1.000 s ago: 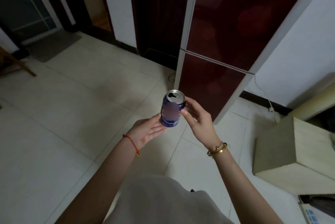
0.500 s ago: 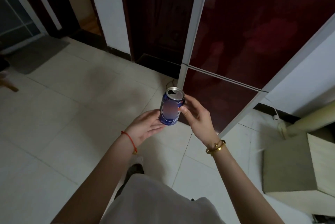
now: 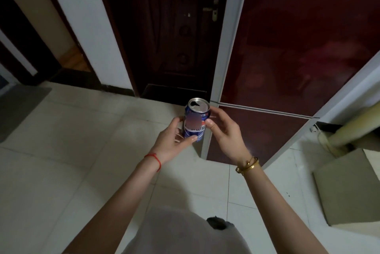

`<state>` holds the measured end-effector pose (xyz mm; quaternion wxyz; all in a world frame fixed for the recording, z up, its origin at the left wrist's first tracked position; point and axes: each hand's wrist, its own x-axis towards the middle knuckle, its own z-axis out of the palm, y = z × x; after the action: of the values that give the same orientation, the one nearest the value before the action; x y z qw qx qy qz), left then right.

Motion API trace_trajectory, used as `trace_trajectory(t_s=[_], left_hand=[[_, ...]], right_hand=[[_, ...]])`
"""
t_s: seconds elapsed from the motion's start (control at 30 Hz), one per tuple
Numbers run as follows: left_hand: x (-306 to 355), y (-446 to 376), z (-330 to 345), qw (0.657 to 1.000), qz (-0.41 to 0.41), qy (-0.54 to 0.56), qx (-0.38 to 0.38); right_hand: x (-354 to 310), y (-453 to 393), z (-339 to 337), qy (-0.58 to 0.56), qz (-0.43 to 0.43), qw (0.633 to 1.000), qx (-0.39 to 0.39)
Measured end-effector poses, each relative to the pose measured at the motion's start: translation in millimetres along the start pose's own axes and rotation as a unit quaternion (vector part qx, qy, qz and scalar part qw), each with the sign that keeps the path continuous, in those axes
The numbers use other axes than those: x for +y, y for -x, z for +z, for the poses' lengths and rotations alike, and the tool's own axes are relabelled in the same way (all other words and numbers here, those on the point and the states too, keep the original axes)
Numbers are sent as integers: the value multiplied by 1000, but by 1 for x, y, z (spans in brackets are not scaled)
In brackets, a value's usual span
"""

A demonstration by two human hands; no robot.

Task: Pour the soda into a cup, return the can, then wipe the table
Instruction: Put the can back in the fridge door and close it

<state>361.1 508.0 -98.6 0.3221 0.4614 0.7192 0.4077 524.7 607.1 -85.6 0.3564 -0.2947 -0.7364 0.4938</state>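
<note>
An opened blue soda can (image 3: 196,119) stands upright in the air at the middle of the head view, its tab hole showing on top. My left hand (image 3: 174,142) cups its lower left side, thumb across the base. My right hand (image 3: 224,132) holds its upper right side with thumb and fingers. Both hands grip the can in front of the dark red fridge (image 3: 287,48), close to its white-edged lower door. No cup, cloth or table is in view.
A dark wooden door (image 3: 174,33) stands behind the can, left of the fridge. Pale floor tiles (image 3: 72,151) spread to the left. A beige box-like cabinet (image 3: 349,188) sits at the right. A grey mat (image 3: 18,107) lies at far left.
The view has moved closer to the fridge and door and tilted up. Both hands keep holding the can, which sits slightly higher and nearer the fridge's edge.
</note>
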Motion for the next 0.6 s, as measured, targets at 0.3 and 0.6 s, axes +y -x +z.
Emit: trace_trajectory(t_s=[0.3, 0.6], left_hand=[[-4, -68, -25, 997, 59, 44, 17], [3, -127, -30, 996, 59, 70, 20]], right_hand=[[-1, -61, 6, 23, 9, 1000, 7], [15, -119, -10, 25, -1, 999, -27]])
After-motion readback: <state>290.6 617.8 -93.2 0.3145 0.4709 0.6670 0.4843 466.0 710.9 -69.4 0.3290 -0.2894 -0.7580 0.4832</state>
